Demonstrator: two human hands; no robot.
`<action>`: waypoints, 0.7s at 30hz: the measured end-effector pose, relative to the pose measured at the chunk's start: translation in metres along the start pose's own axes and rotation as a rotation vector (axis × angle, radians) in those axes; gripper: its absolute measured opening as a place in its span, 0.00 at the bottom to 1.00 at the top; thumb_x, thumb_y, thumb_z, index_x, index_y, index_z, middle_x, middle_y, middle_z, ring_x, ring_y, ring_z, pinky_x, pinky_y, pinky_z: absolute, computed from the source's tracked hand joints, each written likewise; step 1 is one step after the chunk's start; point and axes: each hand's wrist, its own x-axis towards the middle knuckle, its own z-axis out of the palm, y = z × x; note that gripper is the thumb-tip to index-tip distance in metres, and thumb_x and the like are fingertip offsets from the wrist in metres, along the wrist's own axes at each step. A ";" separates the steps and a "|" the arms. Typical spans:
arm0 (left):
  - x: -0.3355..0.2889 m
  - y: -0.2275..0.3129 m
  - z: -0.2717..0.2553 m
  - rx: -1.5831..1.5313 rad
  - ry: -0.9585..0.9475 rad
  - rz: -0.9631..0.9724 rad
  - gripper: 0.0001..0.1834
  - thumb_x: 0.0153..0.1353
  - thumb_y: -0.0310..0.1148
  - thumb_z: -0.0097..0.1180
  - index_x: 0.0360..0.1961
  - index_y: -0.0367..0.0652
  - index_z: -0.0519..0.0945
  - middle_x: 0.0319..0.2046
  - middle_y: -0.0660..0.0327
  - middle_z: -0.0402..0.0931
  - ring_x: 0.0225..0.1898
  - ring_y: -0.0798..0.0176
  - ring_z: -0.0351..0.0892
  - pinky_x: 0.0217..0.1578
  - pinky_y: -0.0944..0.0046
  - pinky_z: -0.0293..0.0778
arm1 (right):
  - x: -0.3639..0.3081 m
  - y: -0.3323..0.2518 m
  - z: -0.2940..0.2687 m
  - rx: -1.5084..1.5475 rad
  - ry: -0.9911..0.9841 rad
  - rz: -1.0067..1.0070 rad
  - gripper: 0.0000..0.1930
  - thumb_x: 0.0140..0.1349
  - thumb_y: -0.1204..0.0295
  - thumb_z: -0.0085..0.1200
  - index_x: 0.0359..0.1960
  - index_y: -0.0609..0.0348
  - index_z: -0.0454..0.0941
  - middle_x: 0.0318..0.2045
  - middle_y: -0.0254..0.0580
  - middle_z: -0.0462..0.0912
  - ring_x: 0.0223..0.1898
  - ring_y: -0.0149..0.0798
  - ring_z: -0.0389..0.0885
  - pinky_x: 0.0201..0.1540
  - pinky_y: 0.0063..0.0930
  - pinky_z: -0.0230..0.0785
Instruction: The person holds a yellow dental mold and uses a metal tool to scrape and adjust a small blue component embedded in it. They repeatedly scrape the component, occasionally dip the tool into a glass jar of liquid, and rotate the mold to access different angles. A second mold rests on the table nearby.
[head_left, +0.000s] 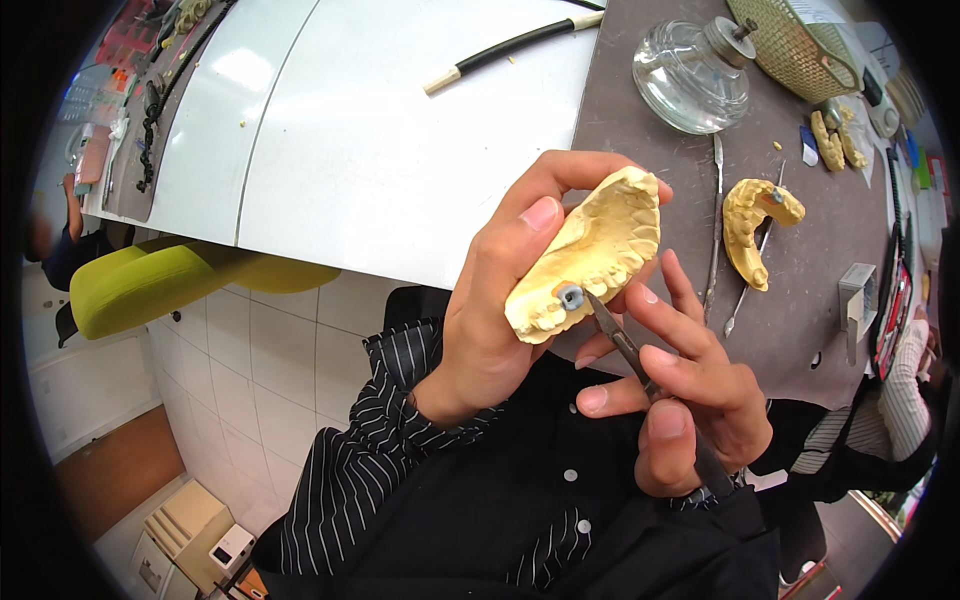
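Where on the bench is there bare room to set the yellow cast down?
The white tabletop is bare between the black hose and its near edge. The grey mat is crowded: glass burner, metal instruments, second cast; only its near strip is bare.

Yellow plaster dental cast (590, 250): rear and underside hidden behind the left hand (490, 320); grey piece (569, 295) among its teeth too small to identify. Slim metal tool (640, 365): handle mostly covered by the right hand (690, 400), lower end lost against the dark clothing. Woven basket (795, 45): upper part cut off by the top edge. Black hose (515, 45): far end runs out at the top edge. Items at the right rim (895, 300): squeezed and blurred, kind unclear. Objects on the far left counter (110, 130): too small and distorted to name.
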 end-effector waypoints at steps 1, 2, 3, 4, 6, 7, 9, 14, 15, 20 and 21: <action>0.000 0.000 0.000 0.002 0.000 -0.001 0.24 0.59 0.45 0.30 0.43 0.33 0.65 0.16 0.59 0.65 0.17 0.72 0.62 0.15 0.75 0.60 | 0.000 -0.001 0.000 -0.006 -0.005 0.005 0.10 0.60 0.73 0.34 0.39 0.64 0.65 0.19 0.43 0.80 0.52 0.52 0.68 0.59 0.60 0.35; 0.000 0.000 0.000 0.005 0.001 -0.002 0.24 0.59 0.45 0.30 0.43 0.33 0.65 0.16 0.59 0.64 0.16 0.72 0.62 0.15 0.75 0.59 | 0.000 -0.003 -0.001 -0.014 -0.013 0.015 0.10 0.60 0.73 0.34 0.39 0.64 0.65 0.20 0.43 0.80 0.52 0.52 0.68 0.59 0.60 0.34; 0.000 0.001 0.001 0.010 0.007 -0.003 0.24 0.59 0.45 0.30 0.43 0.33 0.65 0.15 0.59 0.64 0.16 0.72 0.62 0.15 0.75 0.59 | 0.000 -0.003 -0.001 -0.019 -0.016 0.020 0.10 0.60 0.73 0.35 0.39 0.65 0.65 0.20 0.43 0.80 0.52 0.52 0.68 0.59 0.60 0.34; 0.000 0.000 0.001 0.016 0.011 -0.002 0.24 0.60 0.45 0.30 0.43 0.33 0.65 0.15 0.59 0.64 0.16 0.73 0.62 0.15 0.75 0.59 | 0.000 -0.003 -0.001 -0.024 -0.019 0.025 0.10 0.60 0.72 0.35 0.39 0.65 0.64 0.20 0.43 0.80 0.52 0.52 0.68 0.59 0.61 0.34; -0.001 0.000 0.002 0.030 0.018 0.007 0.24 0.60 0.46 0.30 0.43 0.33 0.65 0.15 0.60 0.64 0.16 0.73 0.62 0.14 0.76 0.58 | -0.001 -0.002 -0.001 -0.017 -0.014 0.019 0.10 0.61 0.72 0.35 0.40 0.65 0.64 0.20 0.44 0.80 0.53 0.52 0.68 0.59 0.61 0.34; -0.001 0.000 0.003 0.036 0.019 0.011 0.24 0.60 0.46 0.29 0.43 0.33 0.65 0.15 0.60 0.64 0.16 0.73 0.61 0.14 0.76 0.58 | -0.002 -0.002 0.000 -0.010 -0.010 0.012 0.11 0.61 0.72 0.35 0.40 0.65 0.64 0.20 0.44 0.80 0.53 0.51 0.68 0.59 0.61 0.34; -0.001 0.001 0.003 0.045 0.017 0.014 0.25 0.60 0.46 0.29 0.43 0.34 0.65 0.14 0.60 0.64 0.15 0.73 0.61 0.14 0.76 0.57 | -0.001 0.001 0.001 0.016 0.001 -0.009 0.11 0.61 0.71 0.36 0.40 0.65 0.65 0.20 0.44 0.80 0.53 0.51 0.67 0.59 0.61 0.35; -0.001 0.003 0.004 0.052 0.036 -0.003 0.25 0.59 0.47 0.29 0.43 0.34 0.65 0.14 0.60 0.64 0.14 0.74 0.60 0.13 0.76 0.55 | -0.001 0.004 0.000 0.054 0.005 -0.023 0.11 0.61 0.71 0.36 0.39 0.66 0.65 0.20 0.45 0.80 0.53 0.51 0.67 0.59 0.61 0.35; -0.001 0.001 0.005 0.058 0.049 0.006 0.25 0.59 0.47 0.29 0.43 0.34 0.65 0.14 0.60 0.64 0.14 0.74 0.60 0.13 0.76 0.55 | -0.001 0.004 0.000 0.058 0.006 -0.018 0.11 0.60 0.71 0.36 0.39 0.66 0.66 0.20 0.46 0.80 0.53 0.51 0.67 0.59 0.61 0.35; 0.000 0.001 0.002 0.060 0.022 0.010 0.25 0.59 0.48 0.29 0.43 0.35 0.65 0.14 0.60 0.64 0.14 0.75 0.59 0.13 0.76 0.54 | -0.002 0.004 0.001 0.099 0.000 0.022 0.12 0.60 0.71 0.36 0.39 0.67 0.67 0.22 0.51 0.80 0.54 0.54 0.65 0.60 0.60 0.34; 0.000 0.001 0.002 0.061 0.019 0.015 0.25 0.59 0.48 0.29 0.43 0.35 0.65 0.14 0.60 0.64 0.14 0.75 0.59 0.13 0.76 0.55 | -0.002 0.004 0.000 0.103 -0.003 0.025 0.12 0.60 0.71 0.36 0.39 0.67 0.67 0.25 0.54 0.79 0.54 0.56 0.63 0.59 0.59 0.37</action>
